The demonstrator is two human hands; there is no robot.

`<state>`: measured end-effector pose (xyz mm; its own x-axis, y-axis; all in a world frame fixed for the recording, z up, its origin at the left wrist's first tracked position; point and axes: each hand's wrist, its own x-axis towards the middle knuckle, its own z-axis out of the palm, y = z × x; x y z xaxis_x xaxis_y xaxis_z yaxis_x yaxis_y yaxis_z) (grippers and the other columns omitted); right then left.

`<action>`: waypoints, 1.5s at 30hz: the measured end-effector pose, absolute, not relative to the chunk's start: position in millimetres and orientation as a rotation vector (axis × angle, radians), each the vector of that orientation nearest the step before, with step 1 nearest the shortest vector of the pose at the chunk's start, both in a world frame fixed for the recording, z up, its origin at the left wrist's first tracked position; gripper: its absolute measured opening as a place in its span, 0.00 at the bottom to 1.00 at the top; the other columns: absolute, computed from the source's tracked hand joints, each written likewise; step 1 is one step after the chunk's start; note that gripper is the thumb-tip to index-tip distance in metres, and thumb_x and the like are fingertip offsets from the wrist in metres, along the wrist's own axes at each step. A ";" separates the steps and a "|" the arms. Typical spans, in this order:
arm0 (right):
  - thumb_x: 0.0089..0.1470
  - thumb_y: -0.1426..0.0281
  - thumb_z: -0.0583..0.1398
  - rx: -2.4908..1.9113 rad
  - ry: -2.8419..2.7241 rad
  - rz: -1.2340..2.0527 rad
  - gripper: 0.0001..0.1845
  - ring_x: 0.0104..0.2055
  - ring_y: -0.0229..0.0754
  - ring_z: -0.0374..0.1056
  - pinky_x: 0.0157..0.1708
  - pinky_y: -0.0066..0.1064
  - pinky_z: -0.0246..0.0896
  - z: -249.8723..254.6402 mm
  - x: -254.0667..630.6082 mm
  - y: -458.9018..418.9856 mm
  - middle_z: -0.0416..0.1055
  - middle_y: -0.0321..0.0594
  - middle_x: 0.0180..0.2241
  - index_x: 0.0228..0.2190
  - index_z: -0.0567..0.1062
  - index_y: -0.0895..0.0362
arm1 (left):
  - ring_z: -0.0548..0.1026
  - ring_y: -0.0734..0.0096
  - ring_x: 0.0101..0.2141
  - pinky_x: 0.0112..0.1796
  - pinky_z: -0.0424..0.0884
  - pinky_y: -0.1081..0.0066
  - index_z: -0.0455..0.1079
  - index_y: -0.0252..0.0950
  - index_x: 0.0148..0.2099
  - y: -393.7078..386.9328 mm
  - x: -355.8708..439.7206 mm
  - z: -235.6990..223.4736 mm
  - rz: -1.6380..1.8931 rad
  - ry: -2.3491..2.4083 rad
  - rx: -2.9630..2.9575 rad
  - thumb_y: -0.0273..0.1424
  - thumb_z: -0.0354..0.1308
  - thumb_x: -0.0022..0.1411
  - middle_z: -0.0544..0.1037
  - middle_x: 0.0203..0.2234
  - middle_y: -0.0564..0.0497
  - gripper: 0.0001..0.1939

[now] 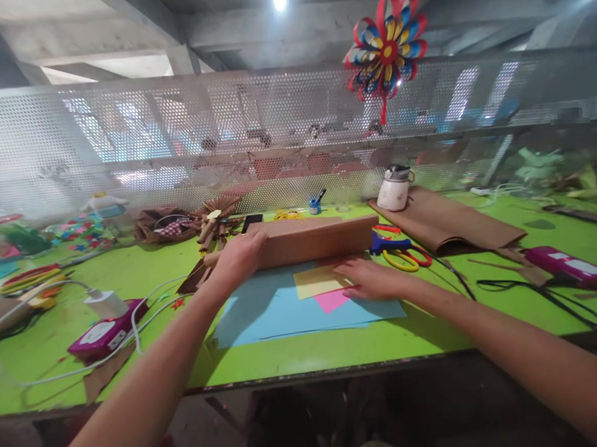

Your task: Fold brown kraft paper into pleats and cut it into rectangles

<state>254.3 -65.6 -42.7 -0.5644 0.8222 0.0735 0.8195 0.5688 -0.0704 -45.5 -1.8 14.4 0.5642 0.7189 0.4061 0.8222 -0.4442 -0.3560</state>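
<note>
My left hand [242, 250] is closed on the left end of a folded sheet of brown kraft paper [322, 241], which stands tilted up above the table. Light blue paper sheets [268, 312] lie in front of it. On them rest a yellow paper piece [311, 283] and, partly under it, a pink one [330, 302]. My right hand [371, 278] lies with outstretched fingers over the right edges of the yellow and pink pieces. Just beyond that hand are blue-handled scissors [389, 243] and a yellow-and-red pair [403, 261].
Purple power strips [106, 330] [571, 266] lie on both sides of the green table [226, 371], with a white cable [61, 376] at left. At back right, a white bottle [394, 188] stands by folded brown paper [458, 218]. A perforated screen [283, 131] rises behind; a paper flower [388, 52] hangs there.
</note>
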 end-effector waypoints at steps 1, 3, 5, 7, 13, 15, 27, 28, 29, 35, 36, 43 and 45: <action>0.55 0.63 0.57 -1.423 -2.715 0.035 0.28 0.51 0.52 0.64 0.48 0.38 0.58 -44.5 252.7 -63.7 0.69 0.54 0.51 0.55 0.66 0.62 | 0.73 0.65 0.32 0.32 0.63 0.70 0.67 0.34 0.39 -4.0 -44.4 12.5 -0.255 -1.225 -2.285 0.27 0.43 0.65 0.75 0.31 0.46 0.11; 0.54 0.66 0.58 -1.428 -2.749 0.000 0.24 0.48 0.51 0.67 0.45 0.35 0.60 -44.9 248.0 -61.2 0.71 0.53 0.47 0.52 0.68 0.60 | 0.73 0.65 0.31 0.31 0.63 0.70 0.67 0.34 0.39 -7.5 -42.9 8.9 -0.241 -1.227 -2.293 0.27 0.43 0.66 0.75 0.30 0.46 0.11; 0.53 0.71 0.57 -1.443 -2.757 -0.041 0.18 0.44 0.50 0.69 0.41 0.34 0.60 -43.8 242.7 -59.0 0.74 0.52 0.43 0.46 0.73 0.59 | 0.73 0.64 0.31 0.30 0.62 0.70 0.67 0.33 0.39 -8.0 -42.4 6.8 -0.236 -1.241 -2.307 0.28 0.43 0.66 0.75 0.29 0.46 0.11; 0.52 0.75 0.56 -1.459 -2.734 -0.050 0.13 0.41 0.49 0.70 0.38 0.32 0.59 -42.6 239.4 -55.3 0.75 0.51 0.38 0.40 0.76 0.59 | 0.74 0.64 0.31 0.30 0.62 0.70 0.67 0.33 0.39 -5.2 -42.5 7.4 -0.268 -1.257 -2.317 0.29 0.43 0.66 0.75 0.29 0.46 0.12; 0.58 0.71 0.51 -1.562 -2.503 -0.041 0.15 0.32 0.43 0.70 0.29 0.29 0.53 -34.0 256.6 -34.3 0.77 0.48 0.32 0.33 0.77 0.60 | 0.75 0.62 0.34 0.32 0.63 0.69 0.68 0.32 0.41 10.6 -41.2 20.2 -0.443 -1.299 -2.282 0.30 0.42 0.67 0.76 0.35 0.44 0.14; 0.60 0.66 0.50 -1.553 -2.451 0.005 0.19 0.27 0.40 0.68 0.26 0.28 0.51 -31.7 267.0 -28.9 0.76 0.43 0.27 0.30 0.77 0.60 | 0.75 0.61 0.35 0.33 0.64 0.69 0.69 0.33 0.41 13.5 -40.9 22.3 -0.476 -1.285 -2.289 0.30 0.42 0.67 0.77 0.36 0.44 0.14; 0.56 0.64 0.57 -1.215 -2.448 0.189 0.13 0.40 0.44 0.69 0.40 0.31 0.61 -63.9 267.8 -46.5 0.77 0.44 0.37 0.35 0.79 0.57 | 0.74 0.63 0.32 0.33 0.65 0.69 0.70 0.33 0.39 3.6 -43.6 16.0 -0.513 -1.340 -2.341 0.31 0.41 0.67 0.76 0.33 0.44 0.16; 0.56 0.64 0.57 -1.165 -2.452 0.186 0.13 0.42 0.44 0.69 0.42 0.32 0.61 -68.1 268.2 -50.8 0.76 0.45 0.38 0.35 0.79 0.57 | 0.74 0.64 0.32 0.33 0.64 0.70 0.69 0.33 0.38 2.2 -43.6 15.3 -0.517 -1.331 -2.349 0.31 0.41 0.67 0.76 0.33 0.44 0.15; 0.57 0.65 0.57 -1.126 -2.443 0.173 0.12 0.42 0.44 0.68 0.43 0.33 0.61 -71.9 269.1 -54.9 0.76 0.45 0.38 0.35 0.79 0.57 | 0.74 0.64 0.32 0.33 0.64 0.70 0.69 0.33 0.38 1.2 -43.7 14.5 -0.522 -1.326 -2.353 0.31 0.42 0.67 0.76 0.32 0.45 0.15; 0.61 0.71 0.49 -1.118 -2.374 -0.027 0.16 0.36 0.44 0.65 0.38 0.35 0.61 -79.3 277.1 -68.7 0.73 0.46 0.30 0.31 0.76 0.58 | 0.73 0.65 0.32 0.32 0.63 0.71 0.69 0.34 0.36 5.1 -44.9 8.3 -0.581 -1.329 -2.331 0.30 0.43 0.66 0.75 0.31 0.46 0.14; 0.61 0.72 0.49 -1.141 -2.371 -0.089 0.16 0.36 0.44 0.65 0.38 0.35 0.60 -78.0 277.9 -68.7 0.72 0.46 0.30 0.30 0.76 0.58 | 0.72 0.65 0.31 0.31 0.62 0.71 0.69 0.34 0.36 6.5 -45.0 7.8 -0.593 -1.328 -2.326 0.30 0.43 0.66 0.75 0.31 0.46 0.14; 0.57 0.76 0.51 -1.305 -2.368 -0.237 0.14 0.40 0.47 0.64 0.41 0.37 0.60 -78.6 285.4 -51.5 0.73 0.49 0.33 0.31 0.77 0.60 | 0.71 0.68 0.29 0.30 0.62 0.72 0.69 0.34 0.34 3.2 -46.8 7.7 -0.636 -1.264 -2.319 0.29 0.44 0.65 0.74 0.29 0.47 0.13; 0.54 0.76 0.54 -1.312 -2.372 -0.214 0.11 0.41 0.48 0.65 0.43 0.37 0.61 -81.2 285.8 -50.5 0.74 0.48 0.35 0.34 0.77 0.60 | 0.70 0.69 0.28 0.30 0.62 0.72 0.70 0.34 0.34 -2.4 -47.8 6.3 -0.631 -1.251 -2.337 0.28 0.44 0.65 0.73 0.29 0.48 0.14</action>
